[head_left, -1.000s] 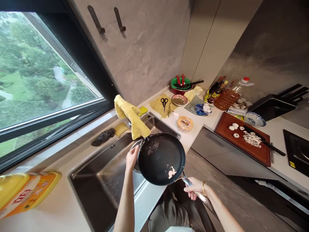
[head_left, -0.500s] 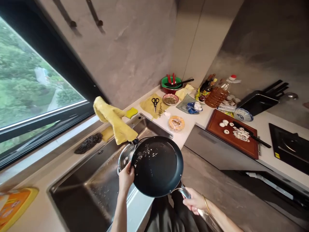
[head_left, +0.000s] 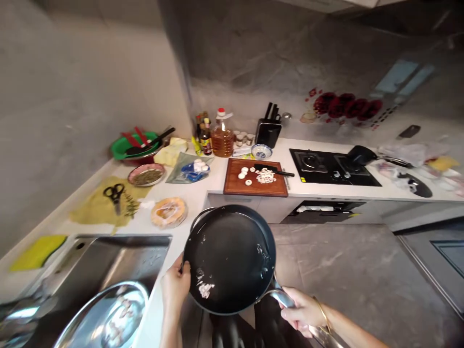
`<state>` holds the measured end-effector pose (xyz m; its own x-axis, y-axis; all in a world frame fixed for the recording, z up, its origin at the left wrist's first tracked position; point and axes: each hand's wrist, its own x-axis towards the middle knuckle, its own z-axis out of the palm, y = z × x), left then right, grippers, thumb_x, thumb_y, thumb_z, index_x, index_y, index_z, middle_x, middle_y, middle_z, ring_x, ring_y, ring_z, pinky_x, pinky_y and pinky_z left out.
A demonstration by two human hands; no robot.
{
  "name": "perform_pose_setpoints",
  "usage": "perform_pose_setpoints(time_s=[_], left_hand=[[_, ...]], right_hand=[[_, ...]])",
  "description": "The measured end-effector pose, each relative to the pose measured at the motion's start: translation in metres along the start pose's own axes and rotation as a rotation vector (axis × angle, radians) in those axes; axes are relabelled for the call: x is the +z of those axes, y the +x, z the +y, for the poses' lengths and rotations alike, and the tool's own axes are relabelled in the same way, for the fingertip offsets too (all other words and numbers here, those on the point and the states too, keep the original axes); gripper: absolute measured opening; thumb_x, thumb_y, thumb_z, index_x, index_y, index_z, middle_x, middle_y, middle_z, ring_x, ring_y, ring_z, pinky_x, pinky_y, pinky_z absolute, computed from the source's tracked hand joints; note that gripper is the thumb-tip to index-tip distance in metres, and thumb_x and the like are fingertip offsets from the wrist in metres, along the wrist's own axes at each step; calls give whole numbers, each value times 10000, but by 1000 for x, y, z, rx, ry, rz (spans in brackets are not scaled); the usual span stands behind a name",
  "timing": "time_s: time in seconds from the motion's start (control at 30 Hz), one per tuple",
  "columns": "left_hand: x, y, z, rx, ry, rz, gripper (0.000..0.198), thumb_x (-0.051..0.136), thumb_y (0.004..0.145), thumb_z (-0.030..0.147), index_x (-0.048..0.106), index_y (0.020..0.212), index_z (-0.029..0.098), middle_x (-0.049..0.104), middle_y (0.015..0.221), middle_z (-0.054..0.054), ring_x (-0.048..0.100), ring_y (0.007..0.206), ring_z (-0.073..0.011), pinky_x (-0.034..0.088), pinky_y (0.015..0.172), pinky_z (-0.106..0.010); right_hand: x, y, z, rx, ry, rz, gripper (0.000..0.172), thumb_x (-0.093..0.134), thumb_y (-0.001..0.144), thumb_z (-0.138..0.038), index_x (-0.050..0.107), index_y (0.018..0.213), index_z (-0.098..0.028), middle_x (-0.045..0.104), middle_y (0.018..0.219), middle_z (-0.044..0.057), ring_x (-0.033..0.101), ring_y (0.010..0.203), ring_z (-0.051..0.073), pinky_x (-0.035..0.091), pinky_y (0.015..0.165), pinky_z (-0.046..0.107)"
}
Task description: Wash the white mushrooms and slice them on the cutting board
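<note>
A wide dark frying pan is held level in front of my body, beyond the counter edge. My left hand grips its left rim, thumb over the edge. At the lower right, my right hand is closed around the long metal handle. Small shiny wet patches and a little whitish clump lie on the pan's inner surface. To the left, a metal bowl with pale pieces inside rests at the sink.
Scissors lie on a yellow cloth behind the sink. A cutting board carries sliced mushrooms and a knife. Farther right is a gas hob with a small black pot. A yellow sponge lies at the left.
My view has swung right from the window and sink toward the hob. The pan has come along in both hands, away from over the sink's edge.
</note>
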<state>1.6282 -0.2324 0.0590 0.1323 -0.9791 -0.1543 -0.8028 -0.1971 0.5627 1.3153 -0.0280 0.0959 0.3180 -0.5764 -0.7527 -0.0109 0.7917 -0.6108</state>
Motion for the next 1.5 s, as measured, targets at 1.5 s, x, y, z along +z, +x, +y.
perform_pose_setpoints(time_s=[1.5], left_hand=[[520, 135, 740, 117, -251, 242, 413, 430, 781, 108, 628, 1142, 144, 709, 835, -100, 661, 780, -213, 457, 740, -268]], right_hand=[[-912, -68, -213, -212, -513, 255, 222, 557, 639, -243, 432, 816, -197, 443, 470, -116, 305, 311, 12, 205, 331, 144]])
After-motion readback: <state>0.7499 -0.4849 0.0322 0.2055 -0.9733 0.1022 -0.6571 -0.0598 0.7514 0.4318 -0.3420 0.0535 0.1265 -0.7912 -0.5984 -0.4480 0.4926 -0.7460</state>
